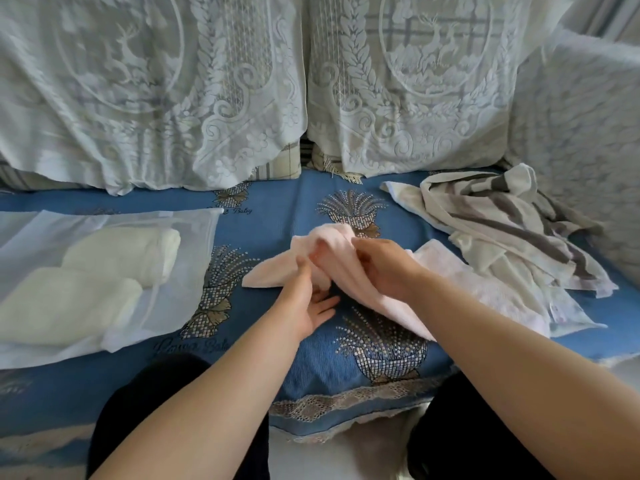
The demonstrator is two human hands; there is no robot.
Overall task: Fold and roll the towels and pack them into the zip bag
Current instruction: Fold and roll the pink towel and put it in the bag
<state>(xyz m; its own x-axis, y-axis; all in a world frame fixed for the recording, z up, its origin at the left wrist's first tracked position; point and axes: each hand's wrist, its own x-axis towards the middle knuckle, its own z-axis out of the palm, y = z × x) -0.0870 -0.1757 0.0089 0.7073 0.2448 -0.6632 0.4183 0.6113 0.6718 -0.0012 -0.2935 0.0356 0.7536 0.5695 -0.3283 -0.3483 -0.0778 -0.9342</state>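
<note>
Pink terry, the pink towel [346, 271], lies at the centre of the blue sofa cover [277, 202], loosely bunched. From the head view, my right hand [381, 268] grips its middle with curled fingers, and my left hand [308, 306] pinches a fold with the thumb while the other fingers lie straight. I judge the risk is this: the towel is held only at the middle, so the free ends can slide and the fold comes crooked. Its long axis runs from 10 o'clock to 4 o'clock. The mesh zip bag [194, 230] with two white rolls [121, 254] waits at 9 o'clock, and the striped towels [502, 220] at 2 o'clock.
</note>
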